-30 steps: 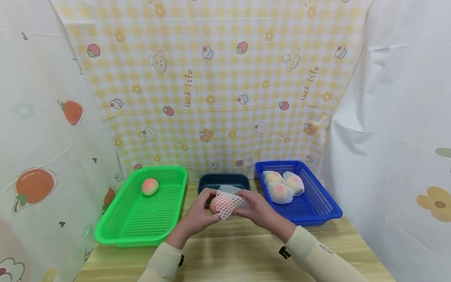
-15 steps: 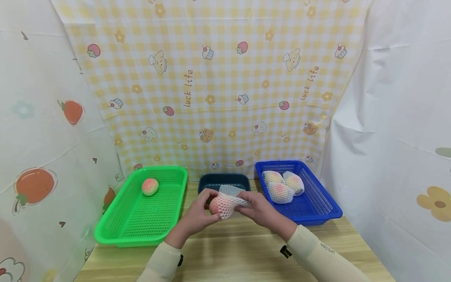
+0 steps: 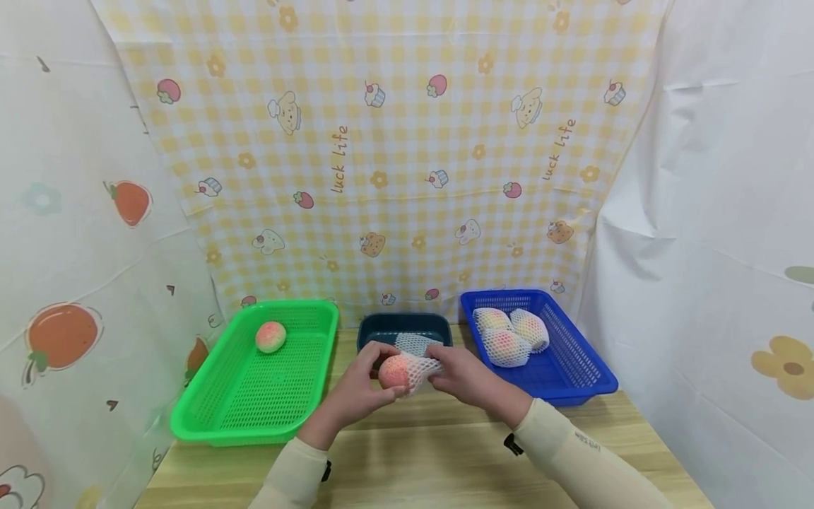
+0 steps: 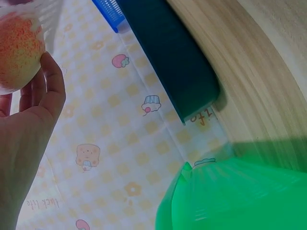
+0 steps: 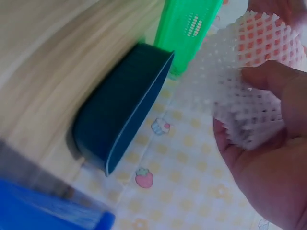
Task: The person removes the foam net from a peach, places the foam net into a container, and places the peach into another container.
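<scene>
A pink and pale-yellow peach (image 3: 393, 372) is held in my left hand (image 3: 359, 385), thumb below and fingers above it. White foam netting (image 3: 420, 369) covers the peach's right side, while its left side shows bare. My right hand (image 3: 467, 378) pinches the gathered tail of the netting between thumb and fingers. In the left wrist view, the fingers curl behind the peach (image 4: 20, 50). The right wrist view shows the thumb pressing on the netting (image 5: 259, 40), whose loose end spreads past the hand. Both hands are in front of the dark teal tray (image 3: 375, 322).
Another netting piece (image 3: 415, 344) lies in the teal tray. At left, a green basket (image 3: 273, 410) holds one bare peach (image 3: 270, 337). At right, a blue basket (image 3: 566, 378) holds three netted peaches (image 3: 506, 348). A patterned cloth (image 3: 407, 155) hangs behind the wooden table (image 3: 420, 452).
The netting on the peach has shifted to the right, leaving more of its left side bare. The right hand has closed round the netting's tail. The left hand has barely moved.
</scene>
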{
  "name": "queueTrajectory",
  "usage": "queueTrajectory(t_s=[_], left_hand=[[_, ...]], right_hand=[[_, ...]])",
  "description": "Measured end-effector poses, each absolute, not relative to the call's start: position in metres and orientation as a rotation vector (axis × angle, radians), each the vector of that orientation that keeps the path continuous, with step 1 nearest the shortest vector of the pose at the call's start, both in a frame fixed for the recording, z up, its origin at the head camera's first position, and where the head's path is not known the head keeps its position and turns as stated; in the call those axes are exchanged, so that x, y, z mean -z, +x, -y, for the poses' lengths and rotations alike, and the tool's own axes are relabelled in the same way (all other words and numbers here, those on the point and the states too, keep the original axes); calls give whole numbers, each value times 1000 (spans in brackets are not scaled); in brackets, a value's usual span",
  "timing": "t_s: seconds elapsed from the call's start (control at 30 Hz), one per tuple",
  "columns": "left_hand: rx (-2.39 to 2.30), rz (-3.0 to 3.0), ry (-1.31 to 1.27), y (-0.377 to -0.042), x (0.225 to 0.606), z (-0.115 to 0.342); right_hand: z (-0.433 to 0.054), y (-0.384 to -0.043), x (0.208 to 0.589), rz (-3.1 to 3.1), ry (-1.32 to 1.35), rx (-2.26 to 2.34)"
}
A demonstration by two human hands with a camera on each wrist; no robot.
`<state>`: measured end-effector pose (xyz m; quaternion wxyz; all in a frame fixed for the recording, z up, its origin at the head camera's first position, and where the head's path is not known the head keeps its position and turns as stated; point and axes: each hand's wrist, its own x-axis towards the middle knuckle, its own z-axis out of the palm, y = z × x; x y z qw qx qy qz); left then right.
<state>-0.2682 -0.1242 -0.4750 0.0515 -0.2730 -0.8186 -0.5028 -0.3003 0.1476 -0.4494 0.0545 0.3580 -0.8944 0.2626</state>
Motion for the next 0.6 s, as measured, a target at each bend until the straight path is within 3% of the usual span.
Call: queueTrajectory(t_s=[0.6], left_hand=[[1515,2473,-798,-269,476,131]], right_hand=[[-135,-384,412,2793,990,-402]])
